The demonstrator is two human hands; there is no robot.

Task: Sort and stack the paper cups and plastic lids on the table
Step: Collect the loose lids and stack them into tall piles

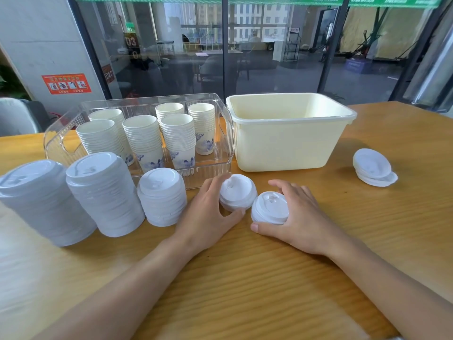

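Three stacks of white plastic lids stand at the left of the wooden table: a tall one (41, 200), a second tall one (105, 192) and a shorter one (163, 200). My left hand (208, 217) grips a small stack of lids (237, 192) just right of them. My right hand (301, 217) grips another small lid stack (269, 208) beside it. Both small stacks rest on the table, close together. A clear plastic bin (220, 128) behind holds several stacks of white paper cups (144, 141) with blue prints.
A cream plastic tub (289, 143) stands at the back right, next to the clear bin. A few loose lids (373, 168) lie in a low pile at the far right. Behind the table's far edge is a glass wall.
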